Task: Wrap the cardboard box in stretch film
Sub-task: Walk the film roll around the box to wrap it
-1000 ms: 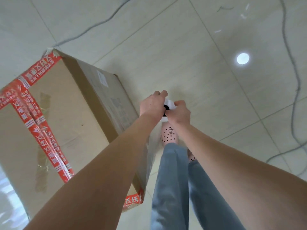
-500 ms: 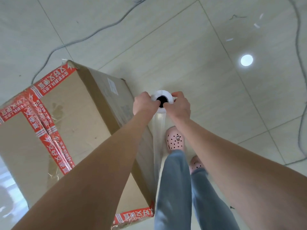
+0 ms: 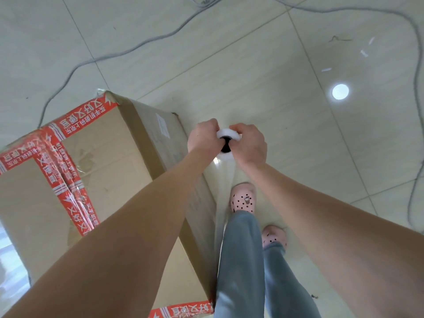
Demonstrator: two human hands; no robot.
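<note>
Looking left first, I see the box standing on the floor, red tape across its top. Film stretches along its right side. The left hand grips the roll just beside the box, and the right hand grips its other side.

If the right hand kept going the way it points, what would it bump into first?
The right hand grips the roll, so that comes first. Just past it is the left hand, then probably the box, though depth is hard to judge here.
</note>
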